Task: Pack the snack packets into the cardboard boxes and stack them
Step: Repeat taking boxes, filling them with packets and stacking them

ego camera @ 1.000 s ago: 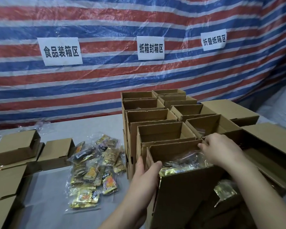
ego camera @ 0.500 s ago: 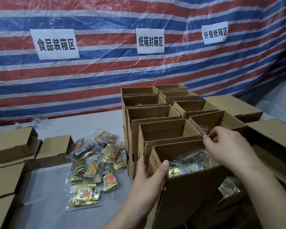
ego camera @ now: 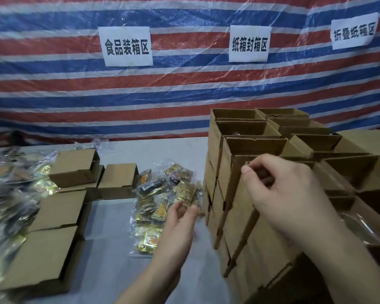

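Cardboard boxes (ego camera: pixel 257 150) stand open-topped in rows at right of frame, stacked on the table (ego camera: pixel 110 260). My right hand (ego camera: pixel 279 194) is over the near boxes, fingers loosely curled, thumb and forefinger nearly meeting; I see nothing held, motion blur. My left hand (ego camera: pixel 176 229) reaches at lower centre toward the snack packets (ego camera: pixel 162 194), fingers slightly curled, tips just at the clear bag's edge; can't tell if touching. Packets lie mid-frame on the table, left of the stack. Closed flat boxes (ego camera: pixel 72 167) at left. Striped tarp (ego camera: pixel 184 88) with paper signs (ego camera: pixel 127 46) behind.
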`<state>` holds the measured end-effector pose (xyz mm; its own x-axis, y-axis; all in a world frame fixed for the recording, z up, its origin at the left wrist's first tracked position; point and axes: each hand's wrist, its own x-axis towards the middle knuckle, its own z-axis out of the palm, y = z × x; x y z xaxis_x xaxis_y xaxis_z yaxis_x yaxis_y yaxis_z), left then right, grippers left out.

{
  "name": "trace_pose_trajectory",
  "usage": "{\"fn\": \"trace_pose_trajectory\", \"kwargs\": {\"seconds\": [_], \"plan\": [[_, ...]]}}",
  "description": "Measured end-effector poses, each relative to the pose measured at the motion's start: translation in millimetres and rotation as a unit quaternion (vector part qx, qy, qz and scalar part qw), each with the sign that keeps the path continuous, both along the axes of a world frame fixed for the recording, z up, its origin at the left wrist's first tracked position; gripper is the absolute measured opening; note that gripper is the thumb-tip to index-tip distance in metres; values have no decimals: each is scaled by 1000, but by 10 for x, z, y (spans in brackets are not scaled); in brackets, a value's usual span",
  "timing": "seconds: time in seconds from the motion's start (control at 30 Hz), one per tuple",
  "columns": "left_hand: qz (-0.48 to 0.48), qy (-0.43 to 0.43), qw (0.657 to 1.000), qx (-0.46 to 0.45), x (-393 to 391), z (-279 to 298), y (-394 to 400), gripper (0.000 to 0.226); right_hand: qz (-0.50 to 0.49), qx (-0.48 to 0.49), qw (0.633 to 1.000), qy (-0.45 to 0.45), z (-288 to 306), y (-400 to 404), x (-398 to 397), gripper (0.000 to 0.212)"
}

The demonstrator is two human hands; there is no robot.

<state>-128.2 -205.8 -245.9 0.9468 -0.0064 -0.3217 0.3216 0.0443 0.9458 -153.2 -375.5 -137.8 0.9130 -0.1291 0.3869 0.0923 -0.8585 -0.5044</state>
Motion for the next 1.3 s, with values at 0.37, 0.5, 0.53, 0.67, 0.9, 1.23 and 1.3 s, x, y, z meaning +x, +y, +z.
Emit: {"fn": "trace_pose_trajectory", "kwargs": {"seconds": [0.37,0.5,0.53,0.67,0.9,1.23,1.3], "plan": [[66,0,995,78,515,-232,1684,29,127,11,987,102,-706,1378,1097,20],[88,-26,977,192,995,-590,2342,33,163,8,975,152,-979,1850,1542,23],[84,-31,970,224,1154,-673,2491,39,166,15,972,166,-1054,1955,1648,31],[78,-43,928,362,2051,-950,3039,36,162,60,967,186,-1340,2312,2168,48],[22,-7,788,615,3515,-1302,3422,50,124,129,965,190,-1847,2712,3322,56],[18,40,695,718,4568,-2076,3638,86,138,125,961,206,-2487,2686,4107,53],[16,73,681,729,4581,-2187,3688,83,136,132,960,208,-2562,2697,4146,52]]}}
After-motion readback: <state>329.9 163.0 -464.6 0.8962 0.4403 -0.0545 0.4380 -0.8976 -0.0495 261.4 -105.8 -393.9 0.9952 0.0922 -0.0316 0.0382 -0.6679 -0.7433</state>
